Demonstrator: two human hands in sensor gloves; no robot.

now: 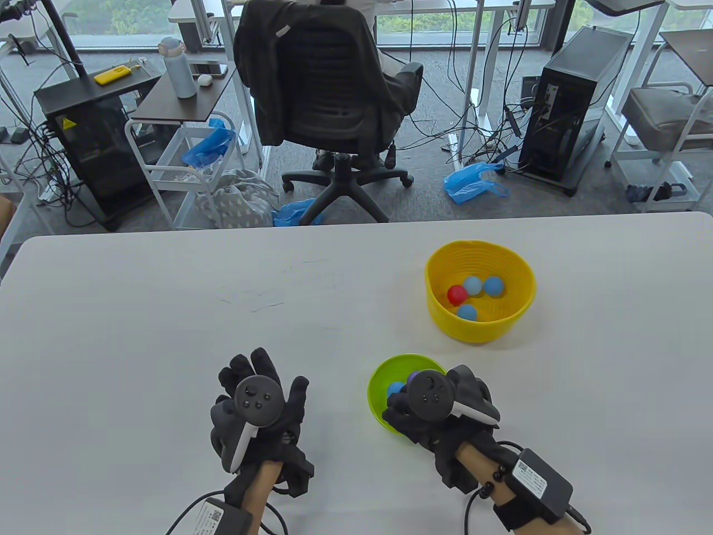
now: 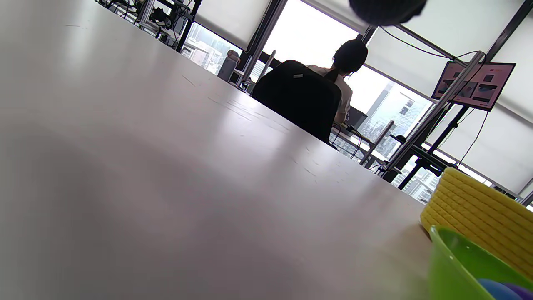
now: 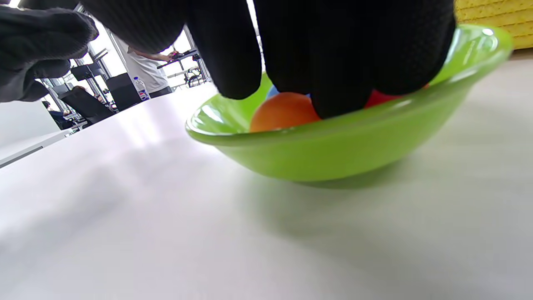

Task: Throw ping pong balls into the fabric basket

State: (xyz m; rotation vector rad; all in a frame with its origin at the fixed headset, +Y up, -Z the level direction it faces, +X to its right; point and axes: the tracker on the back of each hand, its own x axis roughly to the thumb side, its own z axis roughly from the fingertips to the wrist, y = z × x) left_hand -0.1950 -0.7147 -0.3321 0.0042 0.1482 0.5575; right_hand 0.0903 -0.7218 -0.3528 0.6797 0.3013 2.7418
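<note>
On the white desk the yellow fabric basket stands right of centre, toward the far side. Inside it lie four ping pong balls: a red ball and three light blue balls clustered around it. Nearer the person, just left of the basket and apart from it, sits a green bowl. The right hand reaches into this bowl from the near right, its gloved fingers dipping down among the balls there. The right wrist view shows an orange ball directly under the fingertips, with bits of a blue and a red ball behind it; whether the fingers actually grip a ball cannot be told, since they hide the contact. A blue ball shows at the bowl's left side in the table view. The left hand rests flat on the desk to the left of the bowl, fingers spread and straight, holding nothing.
</note>
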